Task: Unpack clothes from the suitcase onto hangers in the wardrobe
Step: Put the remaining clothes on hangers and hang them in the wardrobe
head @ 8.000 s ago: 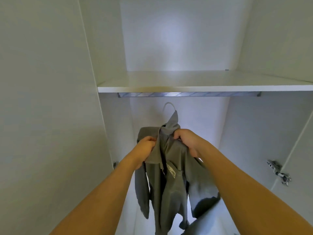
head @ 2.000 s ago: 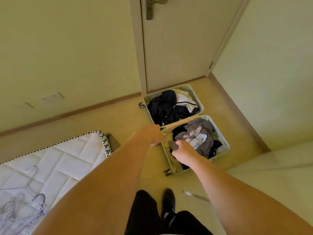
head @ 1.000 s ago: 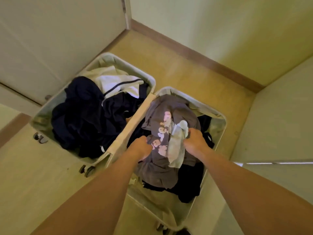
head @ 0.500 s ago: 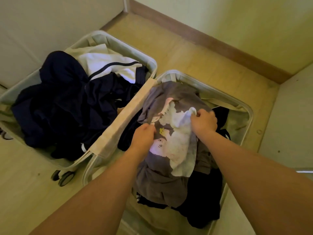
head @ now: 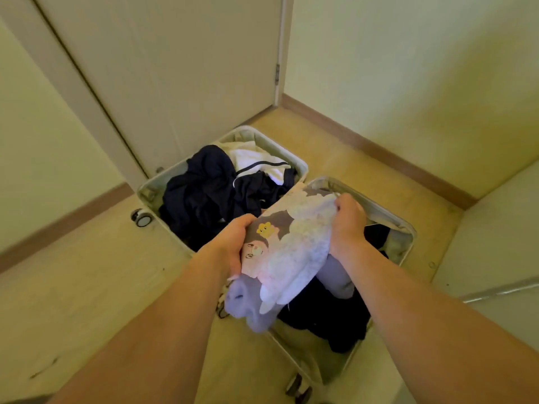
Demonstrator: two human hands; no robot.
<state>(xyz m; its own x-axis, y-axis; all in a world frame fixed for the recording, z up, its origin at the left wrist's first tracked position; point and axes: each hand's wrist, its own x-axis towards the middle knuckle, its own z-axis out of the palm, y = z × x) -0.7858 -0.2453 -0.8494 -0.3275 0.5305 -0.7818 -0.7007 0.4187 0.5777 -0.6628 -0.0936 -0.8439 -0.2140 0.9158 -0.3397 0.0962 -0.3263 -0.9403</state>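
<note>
Head view: both fists clamp the grey printed top (head: 287, 252), left hand (head: 233, 243) at its near edge and right hand (head: 347, 225) at its far edge, now lifted clear of the suitcase (head: 408, 231) beneath them — next stop, a hanger.

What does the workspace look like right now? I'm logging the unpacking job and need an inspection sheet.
Surface: wooden floor, scuffed near the lower left.
Job's things: open suitcase flat on the floor, dark clothes and a white garment in the far half; printed grey garment lifted above the near half.
Clutter: nothing seen.
Grippers: left hand and right hand both grip the printed grey garment.
Cables: nothing seen.
Surroundings: closed door, baseboard, pale walls.
</note>
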